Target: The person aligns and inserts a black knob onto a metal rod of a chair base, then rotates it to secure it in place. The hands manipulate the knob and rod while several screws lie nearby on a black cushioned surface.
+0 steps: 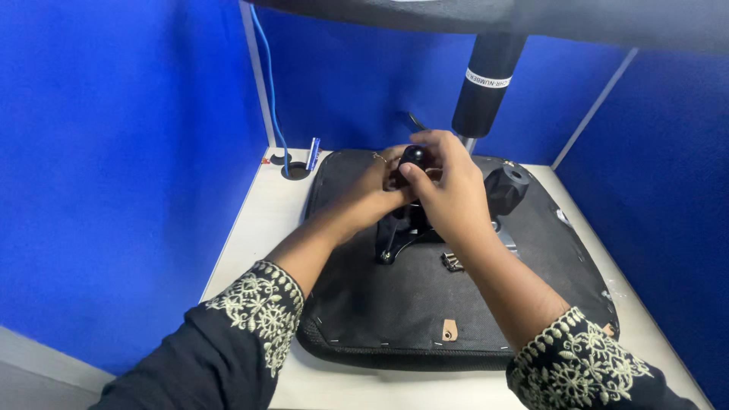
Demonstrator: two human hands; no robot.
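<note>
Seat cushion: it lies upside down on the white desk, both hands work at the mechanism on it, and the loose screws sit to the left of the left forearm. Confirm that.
One detail is off. In the head view the loose screws lie on the seat cushion beside the right forearm, not left of the left one. The rest holds: the cushion rests underside up on the white desk, and the left hand and right hand meet at the black mechanism.
</note>
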